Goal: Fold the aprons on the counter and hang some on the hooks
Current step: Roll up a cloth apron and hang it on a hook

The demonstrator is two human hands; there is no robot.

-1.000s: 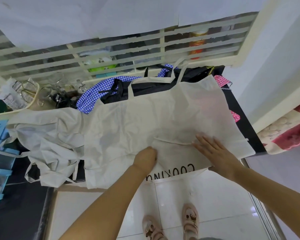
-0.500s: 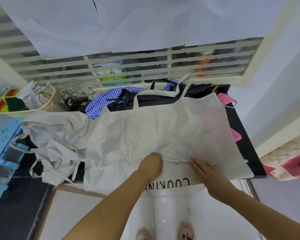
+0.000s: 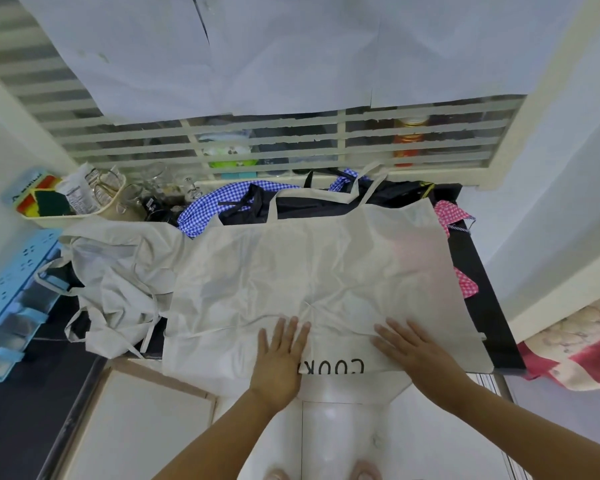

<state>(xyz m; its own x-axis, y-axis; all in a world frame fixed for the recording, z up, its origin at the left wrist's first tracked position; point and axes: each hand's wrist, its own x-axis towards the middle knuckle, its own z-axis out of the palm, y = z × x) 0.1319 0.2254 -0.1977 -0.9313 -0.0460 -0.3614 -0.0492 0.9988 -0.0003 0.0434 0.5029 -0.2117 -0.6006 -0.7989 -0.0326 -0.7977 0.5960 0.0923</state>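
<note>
A cream apron [image 3: 319, 271] lies spread flat over the black counter [image 3: 489, 306], its near edge with black printed letters hanging over the front. My left hand [image 3: 281, 355] lies flat on it with fingers straight, left of the lettering. My right hand [image 3: 413, 348] presses flat on it at the right, fingers spread. A second cream apron [image 3: 115, 285] sits crumpled to the left. Behind lie a blue checked apron [image 3: 215, 209], a black apron [image 3: 312, 202] and a pink checked apron [image 3: 454, 216]. No hooks are in view.
A cream basket [image 3: 77, 199] with packets and sponges stands at the back left beside several glasses [image 3: 156, 188]. A blue plastic rack [image 3: 11, 299] is at the far left. A barred window [image 3: 291, 143] backs the counter. White floor tiles lie below.
My left hand has opened from a curled fist to flat fingers on the apron. My right hand slid a little toward the near edge. The camera tilted upward.
</note>
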